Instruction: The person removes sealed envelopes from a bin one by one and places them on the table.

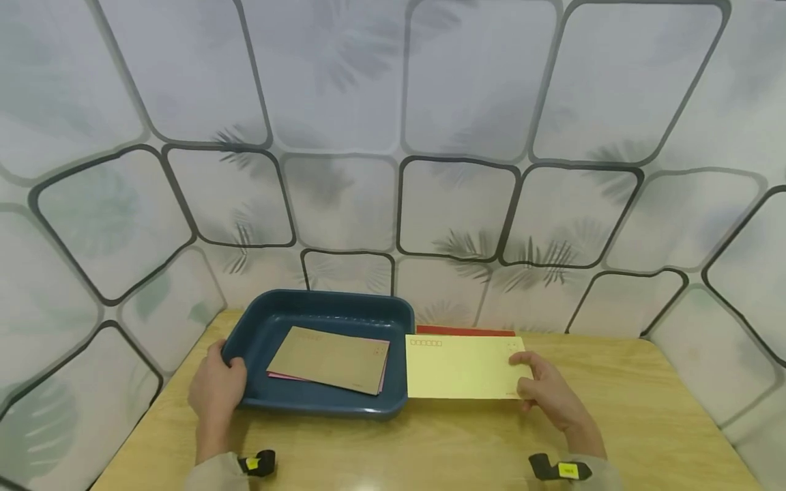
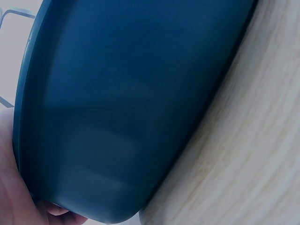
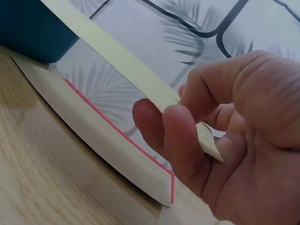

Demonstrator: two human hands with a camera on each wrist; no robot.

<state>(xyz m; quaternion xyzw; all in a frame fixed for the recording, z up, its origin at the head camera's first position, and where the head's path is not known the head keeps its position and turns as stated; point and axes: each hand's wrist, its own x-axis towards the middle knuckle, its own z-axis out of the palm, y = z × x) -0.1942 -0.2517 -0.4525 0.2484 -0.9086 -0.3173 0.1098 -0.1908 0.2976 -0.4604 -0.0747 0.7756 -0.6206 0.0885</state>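
My left hand (image 1: 217,385) grips the left rim of a dark blue plastic tray (image 1: 338,304), which fills most of the left wrist view. Inside the tray lies a brown envelope (image 1: 328,359), with a pink envelope (image 1: 287,377) peeking out beneath it. A pale yellow envelope (image 1: 460,367) is pinched at its right end between the thumb and fingers of my right hand (image 1: 555,395). Its left end meets the tray's right side. In the right wrist view it is held above a brownish envelope (image 3: 96,124) on the table, under which a red edge shows.
A red envelope (image 1: 467,331) shows behind the yellow one, mostly hidden by it. The wood-grain table (image 1: 467,450) extends to a patterned fabric wall (image 1: 344,198) at the back and sides. Black straps (image 1: 260,464) circle both wrists.
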